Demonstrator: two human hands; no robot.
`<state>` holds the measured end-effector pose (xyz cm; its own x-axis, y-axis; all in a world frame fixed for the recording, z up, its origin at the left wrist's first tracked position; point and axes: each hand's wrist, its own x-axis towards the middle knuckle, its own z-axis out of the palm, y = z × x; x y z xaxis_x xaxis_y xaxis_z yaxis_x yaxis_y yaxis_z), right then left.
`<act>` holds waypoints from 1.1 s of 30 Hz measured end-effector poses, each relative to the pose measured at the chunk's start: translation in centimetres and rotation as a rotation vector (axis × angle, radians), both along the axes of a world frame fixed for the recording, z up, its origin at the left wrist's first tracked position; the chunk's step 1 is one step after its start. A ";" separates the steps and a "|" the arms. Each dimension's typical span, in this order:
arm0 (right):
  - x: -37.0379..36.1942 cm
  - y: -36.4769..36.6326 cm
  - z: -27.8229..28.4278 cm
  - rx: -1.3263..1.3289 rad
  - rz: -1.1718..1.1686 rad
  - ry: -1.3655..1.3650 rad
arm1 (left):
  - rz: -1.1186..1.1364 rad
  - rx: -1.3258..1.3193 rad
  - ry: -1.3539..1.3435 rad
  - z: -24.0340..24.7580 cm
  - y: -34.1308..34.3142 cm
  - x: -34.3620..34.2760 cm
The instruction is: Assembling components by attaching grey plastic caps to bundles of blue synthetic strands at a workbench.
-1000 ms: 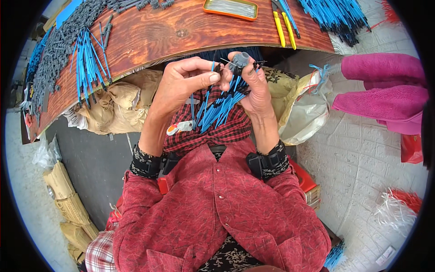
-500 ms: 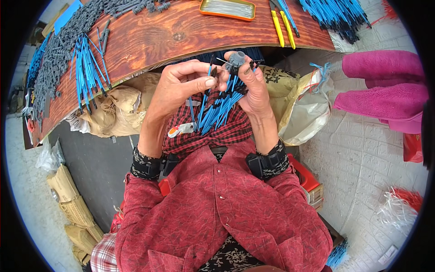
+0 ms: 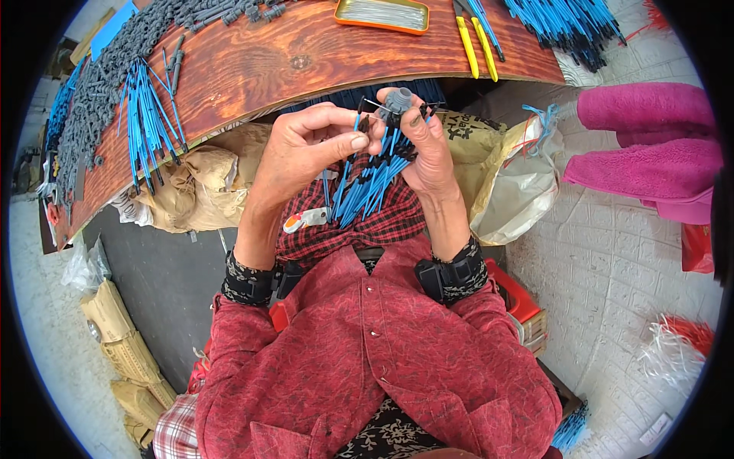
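Note:
My right hand (image 3: 433, 157) is closed round a grey plastic hub (image 3: 398, 99) with a ridged round top. Several blue rods with black ends (image 3: 372, 183) hang below the hub in a bunch over my lap. Between its thumb and fingers, my left hand (image 3: 310, 145) pinches a thin blue rod with a black end (image 3: 358, 120), just left of the hub. A thin metal wire (image 3: 373, 102) sticks out of the hub toward that rod's black upper end, and the two look to be touching. My fingers hide part of the hub and rods.
On the wooden table (image 3: 252, 65) lie heaped grey plastic parts (image 3: 115, 92), bundled blue rods (image 3: 145, 115), an orange tray (image 3: 423, 30) of thin metal pins, and yellow-handled pliers (image 3: 468, 47). Sacks (image 3: 520, 199) hang below its edge; magenta cloths (image 3: 646, 164) are at right.
The black end of the rod in my left hand has shifted slightly right, up to the tip of the wire. My right hand holds the hub almost unmoved.

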<state>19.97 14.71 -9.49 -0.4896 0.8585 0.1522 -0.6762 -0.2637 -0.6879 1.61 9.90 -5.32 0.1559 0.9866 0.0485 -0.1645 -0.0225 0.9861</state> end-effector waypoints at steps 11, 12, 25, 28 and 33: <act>0.0 0.1 -0.3 0.015 0.009 0.027 | 0.054 0.046 -0.011 -0.9 0.2 -0.2; 0.0 0.1 -0.4 0.014 0.007 0.027 | 0.065 0.042 0.031 -1.1 0.2 -0.4; 0.2 0.1 -0.4 0.006 -0.044 0.000 | 0.049 0.053 0.101 -0.4 0.6 -0.1; 0.4 0.1 -0.3 0.004 -0.048 0.009 | 0.051 0.063 0.124 -0.8 0.6 0.0; 0.5 0.0 -0.3 -0.019 -0.044 0.025 | 0.053 0.042 0.116 -0.7 0.8 0.1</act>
<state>20.44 14.70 -9.79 -0.4478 0.8820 0.1469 -0.7040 -0.2465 -0.6660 1.75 10.66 -6.06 0.1104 0.9911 0.0746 -0.0470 -0.0698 0.9965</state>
